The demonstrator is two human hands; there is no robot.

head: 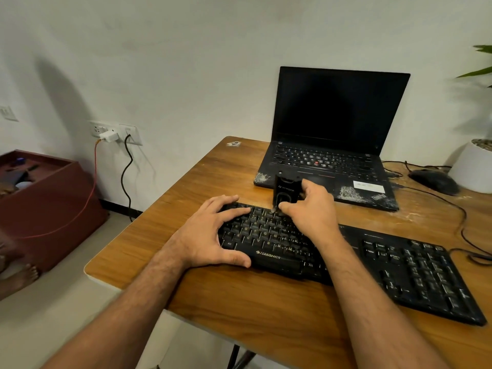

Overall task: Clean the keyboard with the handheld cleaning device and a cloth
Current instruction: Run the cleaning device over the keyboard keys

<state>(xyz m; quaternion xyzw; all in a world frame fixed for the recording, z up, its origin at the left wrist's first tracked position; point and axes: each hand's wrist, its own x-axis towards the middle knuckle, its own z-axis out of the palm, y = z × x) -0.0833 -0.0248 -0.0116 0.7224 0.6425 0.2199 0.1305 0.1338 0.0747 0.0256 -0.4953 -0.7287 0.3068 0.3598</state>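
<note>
Black handheld cleaning device (286, 192) in right hand (310, 209): fingers + thumb curled round it, device upright, lower end down on the top key rows of the keyboard (346, 259). Left hand (210, 233) is spread over the kbd's left end, fingers splayed on the keys, thumb along the front edge by the ZEBRONICS print; gripping nothing, just pressing flat. Kbd is black, full-size, lies at an angle on the wooden table (266, 310), numpad end toward 4 o'clock from the hands. At 1 o'clock from the right hand: open black laptop (335, 145), screen dark, whitish dust patches on the palmrest. At 3 o'clock from laptop: black mouse (434, 181), wired, just beside a white plant pot (472, 169). At 10 o'clock from left hand: wall sockets w/ white charger (108, 135), red + black cables hanging. Maroon box (50, 198) on floor at 9 o'clock. No cloth visible.
</note>
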